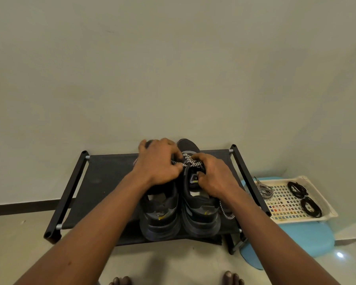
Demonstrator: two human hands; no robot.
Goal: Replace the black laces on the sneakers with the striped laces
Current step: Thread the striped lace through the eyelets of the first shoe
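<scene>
While the right sneaker [201, 214] is sitting on the rack [103, 182] toe to the far side, the left hand [160, 161] and right hand [214, 177] are each pinching, fingers curled, the striped lace [190, 160] crossing just between them over its tongue [193, 178].

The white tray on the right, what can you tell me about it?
The tray is a shallow, cream-white rectangle, plastic by the look, with a raised rim and a floor of small square holes. It lies flat on a light blue surface, just right of the black rack. Inside rest two coils of black laces toward its right and a bundled striped lace at its left end. Neither the left hand nor the right hand touches it.
</scene>
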